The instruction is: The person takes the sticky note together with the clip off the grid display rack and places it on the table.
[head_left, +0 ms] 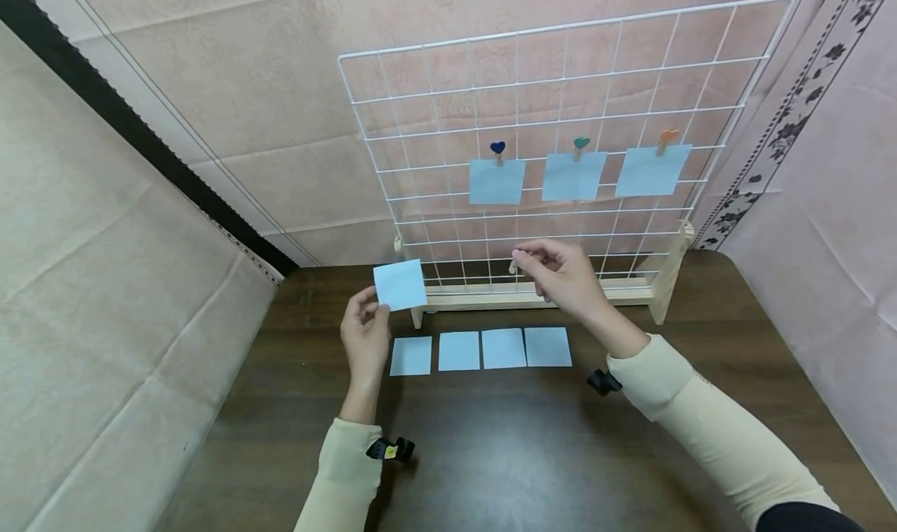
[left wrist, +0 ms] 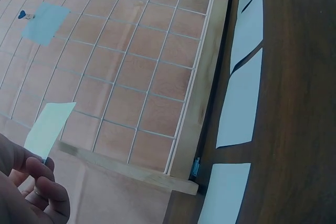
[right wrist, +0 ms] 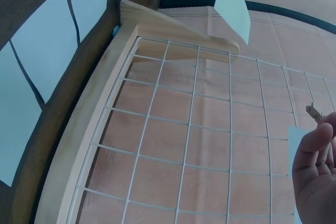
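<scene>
A light-blue paper card [head_left: 400, 284] is pinched by its lower corner in my left hand [head_left: 366, 333], just left of the white wire grid [head_left: 448, 228]. Between the thumb and fingers of my right hand [head_left: 561, 276] is a small clothespin [head_left: 514, 267], held in front of the grid's lower part; the right wrist view shows its tip [right wrist: 314, 112]. Three blue cards hang on the grid: one under a dark-blue heart clip [head_left: 497, 148], one under a green heart clip [head_left: 581, 143], one under an orange clip [head_left: 668, 136].
Several blue cards [head_left: 459, 351] lie in a row on the dark wooden table [head_left: 490, 446], in front of the grid's wooden base [head_left: 483, 301]. Wooden feet [head_left: 671, 275] hold the grid up at both ends. Pale cloth [head_left: 245, 88] hangs behind and at the sides.
</scene>
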The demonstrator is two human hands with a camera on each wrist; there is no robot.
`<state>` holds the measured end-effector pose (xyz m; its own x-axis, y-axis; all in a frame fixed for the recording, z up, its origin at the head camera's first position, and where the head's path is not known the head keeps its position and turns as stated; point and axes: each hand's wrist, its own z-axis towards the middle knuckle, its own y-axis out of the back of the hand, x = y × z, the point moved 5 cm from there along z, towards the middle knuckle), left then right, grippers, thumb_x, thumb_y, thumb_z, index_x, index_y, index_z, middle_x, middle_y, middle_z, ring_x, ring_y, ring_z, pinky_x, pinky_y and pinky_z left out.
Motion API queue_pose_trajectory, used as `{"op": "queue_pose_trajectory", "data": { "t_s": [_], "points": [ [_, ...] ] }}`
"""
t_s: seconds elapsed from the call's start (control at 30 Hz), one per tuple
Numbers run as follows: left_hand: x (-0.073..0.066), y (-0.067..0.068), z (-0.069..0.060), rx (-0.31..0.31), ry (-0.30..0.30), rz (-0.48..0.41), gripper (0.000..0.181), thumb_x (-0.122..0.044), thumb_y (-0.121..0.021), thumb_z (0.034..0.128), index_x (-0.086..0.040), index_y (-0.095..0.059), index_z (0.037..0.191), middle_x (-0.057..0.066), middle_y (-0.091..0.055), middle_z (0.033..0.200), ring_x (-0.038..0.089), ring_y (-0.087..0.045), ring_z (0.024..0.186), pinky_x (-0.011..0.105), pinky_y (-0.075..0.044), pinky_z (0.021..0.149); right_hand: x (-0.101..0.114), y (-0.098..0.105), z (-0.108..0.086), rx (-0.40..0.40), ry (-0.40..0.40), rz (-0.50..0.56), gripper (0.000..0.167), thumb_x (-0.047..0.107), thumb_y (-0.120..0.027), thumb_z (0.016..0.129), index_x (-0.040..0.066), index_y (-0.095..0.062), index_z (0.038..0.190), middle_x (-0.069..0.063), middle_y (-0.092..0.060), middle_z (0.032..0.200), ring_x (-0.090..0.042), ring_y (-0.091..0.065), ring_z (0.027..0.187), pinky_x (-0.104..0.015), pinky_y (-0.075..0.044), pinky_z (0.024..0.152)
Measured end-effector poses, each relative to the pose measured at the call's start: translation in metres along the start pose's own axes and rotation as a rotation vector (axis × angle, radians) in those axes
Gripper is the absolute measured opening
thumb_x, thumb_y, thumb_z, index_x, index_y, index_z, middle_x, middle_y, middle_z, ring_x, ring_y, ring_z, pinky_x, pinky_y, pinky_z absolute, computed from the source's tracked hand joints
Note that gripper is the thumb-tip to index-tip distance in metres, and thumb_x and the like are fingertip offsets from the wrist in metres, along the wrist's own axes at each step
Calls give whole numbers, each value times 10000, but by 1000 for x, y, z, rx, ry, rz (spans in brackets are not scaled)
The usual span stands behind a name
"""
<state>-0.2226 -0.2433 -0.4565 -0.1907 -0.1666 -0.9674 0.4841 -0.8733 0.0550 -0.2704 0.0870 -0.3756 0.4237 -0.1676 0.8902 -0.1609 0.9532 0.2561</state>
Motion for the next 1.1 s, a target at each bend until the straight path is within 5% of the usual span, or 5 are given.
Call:
{"op": "queue_pose_trajectory", "data": {
  "t_s": [0.4,0.5,0.87,1.1],
  "points": [
    [3,3,-10,-13,-86,103,297,3,-652,992,-51,-698,1281,173,-674,970,50,-470,545,206,-398,524,-3,13,-12,-23,-67,-10,265,248,-681,1054,50,-761,1211,-63,-633,802,-194,-525,529,-283,-456,481],
    [5,3,-13,-7,-77,103,299,2,-651,989,-50,-694,1280,180,-670,968,54,-411,485,209,-382,503,-3,17,-15,-33,-76,-9,257,239,-688,1050,45,-763,1201,-55,-650,812,-198,-526,524,-287,-465,483],
    [18,13,-25,-37,-26,155,299,15,-619,991,-23,-677,1282,177,-671,952,124,-517,532,222,-438,564,-27,29,-32,-33,-158,-91,305,295,-691,1048,55,-750,1227,-29,-700,863,-209,-566,555,-314,-508,491],
    [23,16,-28,-58,9,113,305,22,-633,974,-4,-674,1275,158,-661,921,169,-560,587,222,-427,540,-38,40,-43,-36,-179,-105,351,343,-681,1050,69,-737,1263,-26,-716,879,-237,-627,615,-326,-539,533]
  ]
}}
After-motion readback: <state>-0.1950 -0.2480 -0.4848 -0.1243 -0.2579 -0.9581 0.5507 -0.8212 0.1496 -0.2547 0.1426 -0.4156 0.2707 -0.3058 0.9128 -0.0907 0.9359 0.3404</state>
